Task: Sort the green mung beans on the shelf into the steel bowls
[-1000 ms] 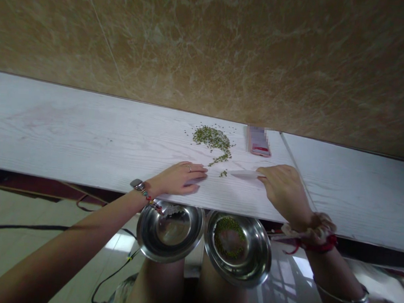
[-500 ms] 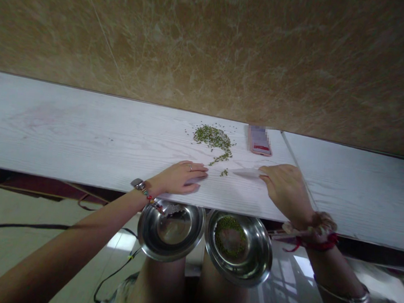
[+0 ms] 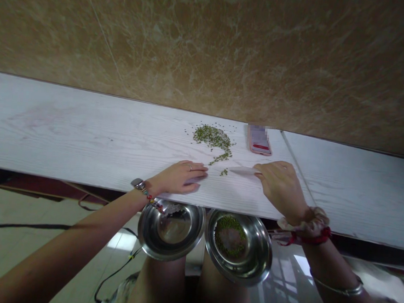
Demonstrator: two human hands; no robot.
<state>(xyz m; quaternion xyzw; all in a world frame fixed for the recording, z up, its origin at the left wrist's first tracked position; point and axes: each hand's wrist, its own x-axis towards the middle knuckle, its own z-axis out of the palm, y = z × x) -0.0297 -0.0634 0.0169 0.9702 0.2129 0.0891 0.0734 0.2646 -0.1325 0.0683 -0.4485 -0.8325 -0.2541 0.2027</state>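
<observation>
- Green beans [image 3: 211, 137] lie scattered across a white tabletop [image 3: 102, 140], near a phone [image 3: 259, 144].
- A right hand [image 3: 282, 189] pinches a thin pale card [image 3: 242, 170] beside a few beans.
- A left hand [image 3: 177, 177] rests open, fingers extended, above a steel bowl's [image 3: 143, 246] far rim.

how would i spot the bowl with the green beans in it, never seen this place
Find the long white table, then the two steel bowls by its near edge, above the person's legs. It is the right-hand bowl, with a ring of green beans inside; its neighbour has none visible.
</observation>
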